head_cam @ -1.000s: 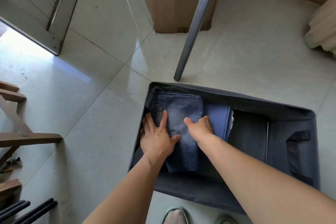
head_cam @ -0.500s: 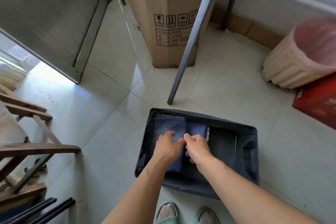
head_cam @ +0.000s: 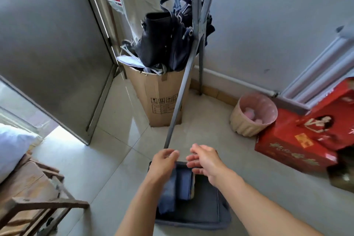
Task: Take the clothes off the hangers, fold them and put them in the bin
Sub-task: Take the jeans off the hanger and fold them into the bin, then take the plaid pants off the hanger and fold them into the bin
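A dark grey fabric bin (head_cam: 220, 222) lies on the tiled floor just in front of me. Folded blue jeans (head_cam: 168, 193) lie along its left side, with a folded blue-violet garment (head_cam: 184, 184) beside them. My left hand (head_cam: 162, 163) hovers above the bin's far rim, fingers loosely curled, holding nothing. My right hand (head_cam: 205, 161) floats beside it over the bin, fingers relaxed and spread, also empty. No hanger shows in this view.
The slanted grey legs of a metal rack (head_cam: 180, 101) stand just beyond the bin. Behind them is a tall cardboard box (head_cam: 159, 99) stuffed with dark bags (head_cam: 162, 40). A pink waste basket (head_cam: 252, 115) and red boxes (head_cam: 298, 142) sit right; wooden furniture (head_cam: 28, 188) left.
Both hands have lifted off the folded jeans and risen above the bin. The view has tilted upward and pulled back, so the bin looks smaller and lower.
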`<move>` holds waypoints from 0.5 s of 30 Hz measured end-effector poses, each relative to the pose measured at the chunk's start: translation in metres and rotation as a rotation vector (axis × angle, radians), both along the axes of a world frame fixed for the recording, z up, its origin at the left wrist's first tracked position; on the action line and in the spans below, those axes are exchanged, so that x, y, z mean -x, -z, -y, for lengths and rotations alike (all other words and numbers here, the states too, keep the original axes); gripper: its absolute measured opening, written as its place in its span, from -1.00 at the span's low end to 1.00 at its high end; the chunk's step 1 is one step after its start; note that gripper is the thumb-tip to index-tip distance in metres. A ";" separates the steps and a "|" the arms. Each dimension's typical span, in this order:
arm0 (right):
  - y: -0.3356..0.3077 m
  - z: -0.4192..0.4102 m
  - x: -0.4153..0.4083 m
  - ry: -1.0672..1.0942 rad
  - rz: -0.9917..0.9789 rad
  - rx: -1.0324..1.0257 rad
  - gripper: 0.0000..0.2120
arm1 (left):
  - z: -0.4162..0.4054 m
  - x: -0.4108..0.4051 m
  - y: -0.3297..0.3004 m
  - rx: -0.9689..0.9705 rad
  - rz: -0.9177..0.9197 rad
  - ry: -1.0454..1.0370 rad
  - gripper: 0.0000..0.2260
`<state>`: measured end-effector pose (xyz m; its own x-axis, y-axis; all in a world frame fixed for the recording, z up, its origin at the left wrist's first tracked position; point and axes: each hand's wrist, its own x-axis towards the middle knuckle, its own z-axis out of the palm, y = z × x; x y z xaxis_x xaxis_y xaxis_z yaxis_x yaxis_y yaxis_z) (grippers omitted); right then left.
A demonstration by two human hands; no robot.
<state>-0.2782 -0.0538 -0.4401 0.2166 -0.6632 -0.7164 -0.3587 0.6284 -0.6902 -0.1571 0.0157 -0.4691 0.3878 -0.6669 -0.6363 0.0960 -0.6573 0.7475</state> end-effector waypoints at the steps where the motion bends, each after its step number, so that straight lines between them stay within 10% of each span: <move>1: -0.020 0.001 0.004 0.017 0.015 0.020 -0.78 | 0.002 0.003 -0.022 0.033 -0.018 0.002 -0.70; 15: -0.196 -0.014 0.064 0.190 0.126 0.299 -0.75 | 0.021 0.064 -0.228 0.355 0.022 0.249 -0.87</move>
<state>-0.3425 -0.0394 -0.2436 0.1440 -0.8758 -0.4608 -0.1554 0.4398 -0.8845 -0.2215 -0.0048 -0.2415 0.1980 -0.9179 -0.3438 -0.0518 -0.3601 0.9315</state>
